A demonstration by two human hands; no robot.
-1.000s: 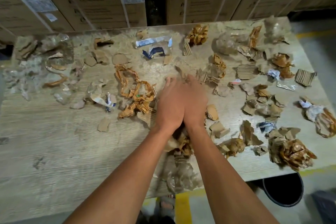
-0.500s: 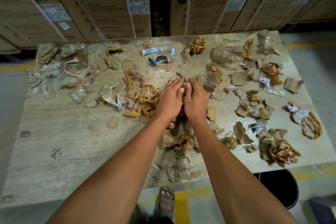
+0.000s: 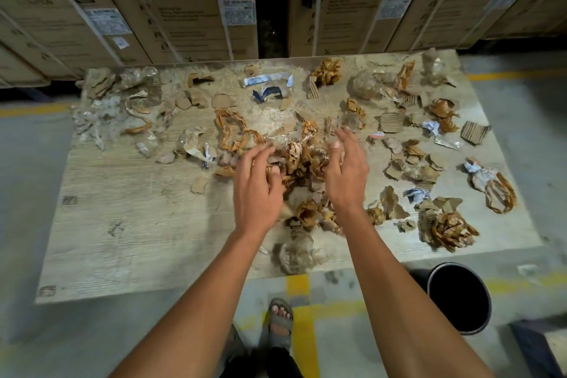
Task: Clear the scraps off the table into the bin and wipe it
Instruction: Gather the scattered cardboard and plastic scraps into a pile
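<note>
Left hand (image 3: 256, 190) and right hand (image 3: 346, 175) reach forward, fingers (image 3: 345, 136) loosely spread.

- Two hands: the left hand (image 3: 256, 190) and the right hand (image 3: 346, 173), both over the middle of the table (image 3: 129, 224).
- One table.
- One black bin (image 3: 459, 298) on the floor by the table's near right corner.
- One sandalled foot (image 3: 279, 321) in clear view.
- Two blue-and-white wrappers (image 3: 267, 79) near the far edge.
- Scraps of cardboard (image 3: 391, 121), brown paper and clear plastic: too many and too tangled to count.
- Several large printed cartons (image 3: 190, 3) behind the table; the exact count cannot be told.
</note>
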